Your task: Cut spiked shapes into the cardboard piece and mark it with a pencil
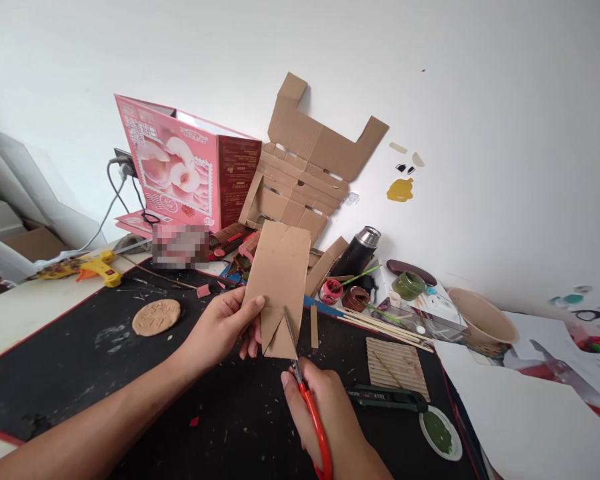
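My left hand [240,320] grips the left edge of a brown cardboard piece [283,263], thumb on its face and fingers behind. The piece is held up over the black mat, with a slanting cut near its lower edge. In my right hand [325,407] are scissors with red handles [316,427]. Their blades point up and lie at the lower part of the cardboard, by the cut. How far the blades are apart is hard to make out. A narrow cardboard strip [314,327] lies on the mat just right of the piece.
A black mat [180,400] covers the table. On it are a round clay disc [157,317], corrugated cardboard [397,367], a utility knife [387,398] and a dish of green paint [440,432]. A yellow glue gun [100,268] lies left; a black flask [357,251] and paint jars stand behind.
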The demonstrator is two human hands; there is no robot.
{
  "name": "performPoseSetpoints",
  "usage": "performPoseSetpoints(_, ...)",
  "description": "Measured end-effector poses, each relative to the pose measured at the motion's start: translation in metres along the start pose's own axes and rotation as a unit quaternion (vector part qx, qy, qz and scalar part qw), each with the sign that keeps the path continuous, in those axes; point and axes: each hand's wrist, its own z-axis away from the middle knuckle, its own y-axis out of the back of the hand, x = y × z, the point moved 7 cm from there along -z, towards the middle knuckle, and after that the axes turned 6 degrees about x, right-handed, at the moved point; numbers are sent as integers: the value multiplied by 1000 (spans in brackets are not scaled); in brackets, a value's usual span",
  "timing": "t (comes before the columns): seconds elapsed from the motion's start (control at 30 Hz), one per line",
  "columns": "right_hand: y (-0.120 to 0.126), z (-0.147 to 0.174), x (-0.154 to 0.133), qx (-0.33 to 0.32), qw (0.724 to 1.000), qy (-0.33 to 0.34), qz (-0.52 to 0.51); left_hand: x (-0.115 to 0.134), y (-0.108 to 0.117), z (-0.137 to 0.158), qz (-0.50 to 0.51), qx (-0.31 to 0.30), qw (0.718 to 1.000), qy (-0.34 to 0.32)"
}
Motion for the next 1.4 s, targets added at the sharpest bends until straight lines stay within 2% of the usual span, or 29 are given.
performPoseSetpoints(0.6,0,2,0,27,998,-1,56,1,1,1,-8,-3,1000,-5)
performPoseSetpoints(0.73,-1,2,1,4,1000,-16,23,1,3,-1,-10,1,1000,-9)
performPoseSetpoints(0.87,-2,0,3,-8,1000,-2,-29,3,2,0,-21,15,1000,-14)
performPoseSetpoints(1.07,-3,-1,5,-10,997,11,-71,11,6,1,-2,53,998,-32)
performPoseSetpoints(1.13,-2,0,0,-16,998,14,-61,17,19,-4,26,108,993,-47)
performPoseSetpoints(1.2,0,0,-4,-22,999,16,-45,27,38,-7,76,198,973,-95)
performPoseSetpoints(1.23,0,1,-5,-28,999,15,-43,30,42,-9,83,210,968,-108)
performPoseSetpoints(1.4,-5,2,1,-55,991,-34,-121,30,40,-13,88,178,974,-107)
